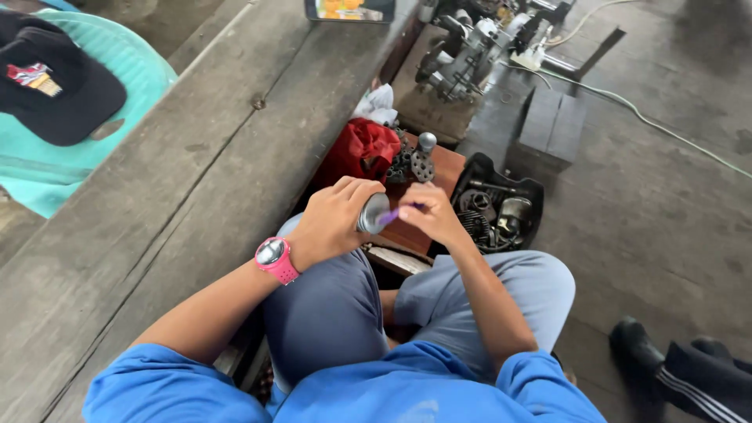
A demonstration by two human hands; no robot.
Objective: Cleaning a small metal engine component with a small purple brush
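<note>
A small metal cylinder (374,213) sits above the person's knees, clasped in the left hand (333,219), whose wrist bends inward under a pink watch (276,259). The right hand (429,213) pinches a thin purple tool (394,215) at the cylinder's open end, forearm angled up from the lap. Just beyond lie a red cloth (362,150) and a black tray of parts (496,210).

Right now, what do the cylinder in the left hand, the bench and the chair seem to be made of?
Cylinder: probably metal, grey with a dull sheen, gripped by the left hand.
Bench: wood, grey and weathered, showing long grain lines and plank seams.
Chair: likely plastic, smooth turquoise with a moulded curved rim.
</note>
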